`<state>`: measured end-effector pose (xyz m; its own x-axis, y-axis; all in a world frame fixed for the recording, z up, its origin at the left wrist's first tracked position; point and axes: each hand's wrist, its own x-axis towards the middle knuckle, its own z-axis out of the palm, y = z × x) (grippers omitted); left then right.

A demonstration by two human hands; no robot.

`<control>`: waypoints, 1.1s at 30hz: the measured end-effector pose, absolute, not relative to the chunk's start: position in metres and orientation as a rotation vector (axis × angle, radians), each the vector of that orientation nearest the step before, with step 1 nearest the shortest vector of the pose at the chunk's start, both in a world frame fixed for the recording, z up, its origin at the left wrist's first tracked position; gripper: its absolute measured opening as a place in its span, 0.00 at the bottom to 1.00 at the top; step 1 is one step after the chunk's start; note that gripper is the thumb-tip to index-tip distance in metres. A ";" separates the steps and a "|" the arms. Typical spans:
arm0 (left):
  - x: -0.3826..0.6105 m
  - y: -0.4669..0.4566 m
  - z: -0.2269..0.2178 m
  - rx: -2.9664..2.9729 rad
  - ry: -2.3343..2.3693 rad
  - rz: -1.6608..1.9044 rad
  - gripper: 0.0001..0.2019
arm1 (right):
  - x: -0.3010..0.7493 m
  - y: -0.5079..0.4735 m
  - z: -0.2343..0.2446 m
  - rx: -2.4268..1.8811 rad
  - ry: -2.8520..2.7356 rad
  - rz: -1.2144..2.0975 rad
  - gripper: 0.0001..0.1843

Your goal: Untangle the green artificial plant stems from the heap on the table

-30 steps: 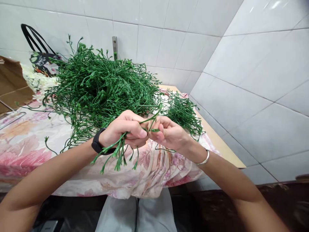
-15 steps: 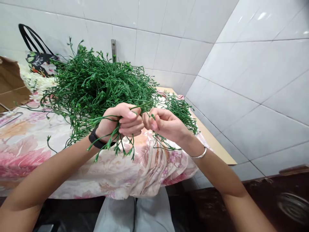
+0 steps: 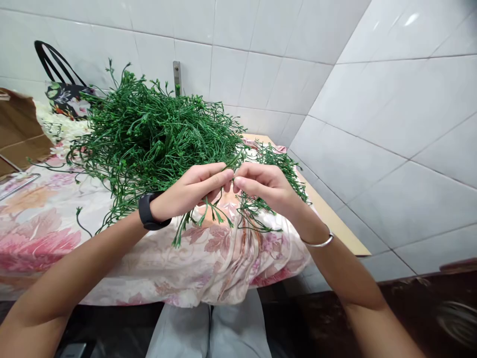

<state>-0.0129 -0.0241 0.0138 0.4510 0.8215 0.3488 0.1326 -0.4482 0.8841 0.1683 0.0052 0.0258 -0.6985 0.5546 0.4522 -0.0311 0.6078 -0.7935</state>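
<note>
My left hand (image 3: pixel 196 186), with a black band on the wrist, is closed around several green plastic flower stems (image 3: pixel 181 229). Their forked ends hang below the palm, and a few tips poke up past the fingers. Fingertip to fingertip with it, my right hand (image 3: pixel 265 186) pinches at the same stems; its fingers mostly hide the spot. Behind both hands rises a large tangled heap of green stems (image 3: pixel 160 132). A smaller pile of stems (image 3: pixel 285 171) lies beyond my right hand, with loose strands (image 3: pixel 253 221) beneath it.
A floral cloth (image 3: pixel 141 268) covers the table, whose bare wooden edge (image 3: pixel 335 226) shows at right. At far left are a cardboard box (image 3: pixel 22 127), white flowers (image 3: pixel 69 127), a metal rod (image 3: pixel 22 186) and a flowered bag (image 3: pixel 67 99). Tiled walls (image 3: pixel 372 134) enclose the back and right.
My left hand has turned from a fist with its thumb on top to a flatter grip with fingers stretched right. The stems in it have swung right; both hands still meet.
</note>
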 end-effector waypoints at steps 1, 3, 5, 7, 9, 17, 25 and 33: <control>-0.013 -0.024 0.014 1.865 0.811 1.034 0.15 | 0.168 0.005 0.026 -0.427 -2.145 1.067 0.10; -0.013 -0.024 0.013 1.882 0.810 1.027 0.14 | 0.168 0.005 0.025 -0.457 -2.195 1.045 0.11; -0.012 -0.024 0.013 1.946 0.839 1.069 0.14 | 0.167 0.005 0.024 -0.484 -2.254 0.999 0.12; -0.012 -0.025 0.012 2.073 0.958 1.174 0.14 | 0.165 0.003 0.023 -0.506 -2.281 0.944 0.14; -0.010 -0.025 0.011 2.225 1.125 1.312 0.14 | 0.161 0.000 0.021 -0.529 -2.271 0.890 0.15; 0.002 -0.023 0.002 2.424 1.377 1.629 0.13 | 0.152 -0.010 0.014 -0.679 -2.135 0.448 0.19; 0.004 -0.020 0.002 2.335 1.375 1.649 0.13 | 0.149 -0.010 0.006 -0.733 -2.109 -0.010 0.19; 0.002 -0.017 0.000 2.462 1.268 1.592 0.08 | 0.166 0.011 0.018 -0.579 -2.193 -0.086 0.09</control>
